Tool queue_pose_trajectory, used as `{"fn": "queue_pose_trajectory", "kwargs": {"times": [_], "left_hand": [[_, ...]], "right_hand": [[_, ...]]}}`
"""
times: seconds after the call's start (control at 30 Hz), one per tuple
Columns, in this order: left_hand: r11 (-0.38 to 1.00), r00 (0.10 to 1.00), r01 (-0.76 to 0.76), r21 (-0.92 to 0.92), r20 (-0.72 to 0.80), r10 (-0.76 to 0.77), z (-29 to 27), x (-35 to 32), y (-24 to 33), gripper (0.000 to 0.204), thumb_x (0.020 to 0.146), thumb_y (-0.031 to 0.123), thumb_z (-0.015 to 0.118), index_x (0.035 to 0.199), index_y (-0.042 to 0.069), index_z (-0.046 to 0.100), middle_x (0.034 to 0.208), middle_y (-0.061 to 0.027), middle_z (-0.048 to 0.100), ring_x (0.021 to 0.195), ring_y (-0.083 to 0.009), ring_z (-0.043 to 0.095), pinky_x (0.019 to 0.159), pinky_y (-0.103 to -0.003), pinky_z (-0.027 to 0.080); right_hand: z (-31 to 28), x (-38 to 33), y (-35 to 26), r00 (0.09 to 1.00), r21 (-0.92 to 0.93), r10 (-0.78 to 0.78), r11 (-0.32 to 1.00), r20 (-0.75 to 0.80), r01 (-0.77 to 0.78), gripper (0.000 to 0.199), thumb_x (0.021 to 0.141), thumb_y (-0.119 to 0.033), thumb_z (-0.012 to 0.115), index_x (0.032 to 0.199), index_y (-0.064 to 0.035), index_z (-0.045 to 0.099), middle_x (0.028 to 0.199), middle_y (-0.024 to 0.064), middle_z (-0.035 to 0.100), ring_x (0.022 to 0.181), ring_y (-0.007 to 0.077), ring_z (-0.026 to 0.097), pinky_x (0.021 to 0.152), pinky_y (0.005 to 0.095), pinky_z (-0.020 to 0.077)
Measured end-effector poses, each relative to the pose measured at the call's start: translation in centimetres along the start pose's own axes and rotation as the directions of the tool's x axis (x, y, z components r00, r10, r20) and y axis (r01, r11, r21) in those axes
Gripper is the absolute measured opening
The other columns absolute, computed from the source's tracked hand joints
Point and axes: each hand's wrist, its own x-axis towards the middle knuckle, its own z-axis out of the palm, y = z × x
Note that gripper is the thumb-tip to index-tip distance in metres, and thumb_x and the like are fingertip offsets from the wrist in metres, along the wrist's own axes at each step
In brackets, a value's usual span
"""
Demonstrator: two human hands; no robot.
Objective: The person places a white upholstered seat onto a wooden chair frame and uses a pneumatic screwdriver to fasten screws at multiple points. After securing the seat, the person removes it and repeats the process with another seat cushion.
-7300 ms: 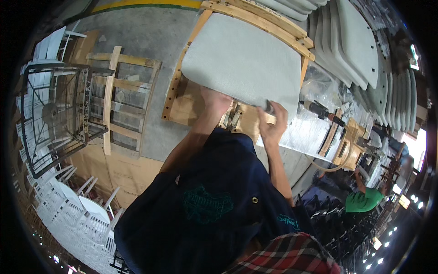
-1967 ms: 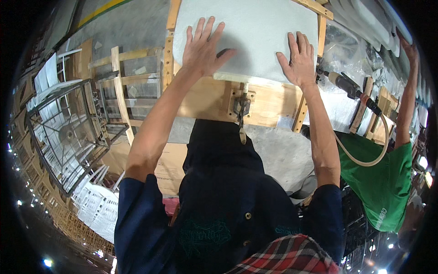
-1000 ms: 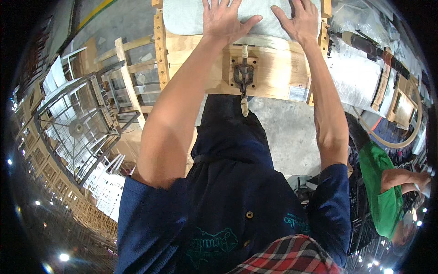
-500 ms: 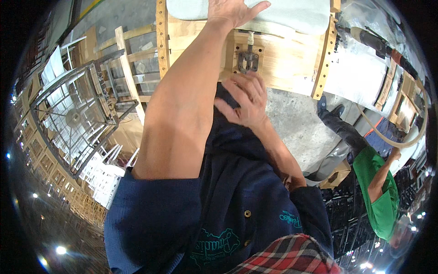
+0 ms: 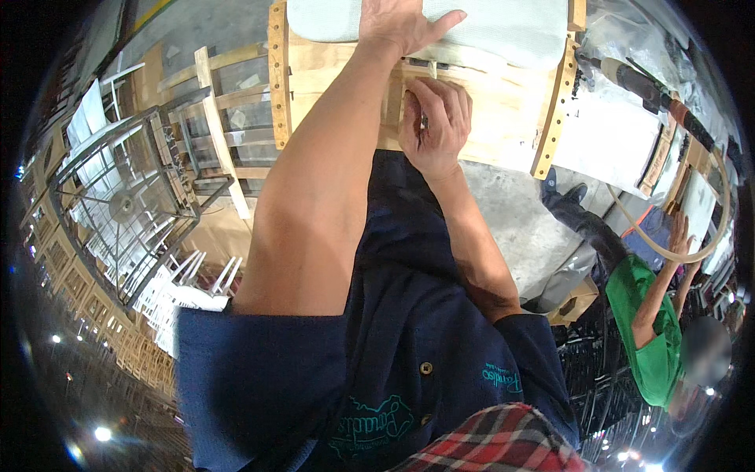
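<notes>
A pale green fabric-covered pad (image 5: 503, 35) lies over a wooden workbench or frame (image 5: 507, 98) at the top of the view. My left hand (image 5: 401, 25) rests flat on the pad, its thumb spread to the right and its fingertips cut off by the upper edge. Below it, my right hand (image 5: 442, 122) is curled over a dark metal latch mounted on the front wooden board. The hand covers most of the latch. A short pale piece (image 5: 432, 69) shows above the knuckles, running up toward the pad.
Drilled wooden rails (image 5: 278, 79) flank the board on both sides. At left stand a caged fan (image 5: 126, 204) and wooden slats (image 5: 220, 126). A tool with a hose (image 5: 629, 79) lies at upper right. A person in a green shirt (image 5: 641, 330) works at the right.
My right hand has moved up from below the latch and closed over it. My left hand stays on the pad. The other person's arms have shifted.
</notes>
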Motion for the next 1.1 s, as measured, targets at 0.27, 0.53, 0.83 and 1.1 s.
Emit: {"fn": "queue_pose_trajectory", "kwargs": {"times": [0.27,0.53,0.83,1.1], "left_hand": [[1.0,1.0,-0.013,-0.008,0.022,0.013,0.1,0.9,0.0,0.091,0.087,0.066,0.062,0.156,0.012,0.039,0.165,-0.0159,0.028,0.154,-0.0388,0.017,0.125,-0.057,0.01],[0.987,0.998,-0.028,0.158,0.063,0.018,0.5,1.2,-1.1,0.091,0.09,0.078,0.047,0.16,0.02,0.032,0.167,-0.0105,0.023,0.156,-0.0351,0.011,0.126,-0.058,0.009],[0.997,0.998,-0.068,0.024,-0.007,0.069,-0.1,0.8,-1.3,0.09,0.09,0.072,0.052,0.156,0.013,0.038,0.165,-0.0154,0.028,0.153,-0.0394,0.019,0.122,-0.062,0.016],[0.997,0.999,-0.042,-0.071,0.022,0.044,-0.7,1.0,-0.4,0.089,0.089,0.071,0.057,0.155,0.013,0.042,0.164,-0.0139,0.029,0.154,-0.0375,0.016,0.124,-0.06,0.014]], "right_hand": [[3.1,2.7,3.1,0.98,-0.288,0.172,0.938,-0.097,-0.193,0.049,0.088,-0.013,0.069,0.135,-0.0104,0.055,0.135,0.0165,0.051,0.121,0.0348,0.047,0.101,0.0512,0.0322],[2.7,2.8,3.2,0.996,-0.166,0.093,0.982,0.001,-0.092,0.054,0.09,-0.027,0.072,0.136,-0.0059,0.053,0.133,0.0209,0.051,0.122,0.0382,0.047,0.102,0.0514,0.0341],[-1.8,20.8,6.9,0.985,-0.322,-0.125,0.943,-0.122,0.08,0.07,0.093,-0.036,0.071,0.142,0.0065,0.045,0.139,0.0348,0.049,0.125,0.0503,0.047,0.107,0.0546,0.037],[2.8,21.2,17.3,0.996,-0.633,0.08,0.773,0.033,-0.042,0.091,0.097,-0.06,0.051,0.149,0.0119,0.034,0.156,0.0335,0.032,0.145,0.0479,0.03,0.119,0.0572,0.0228]]}}
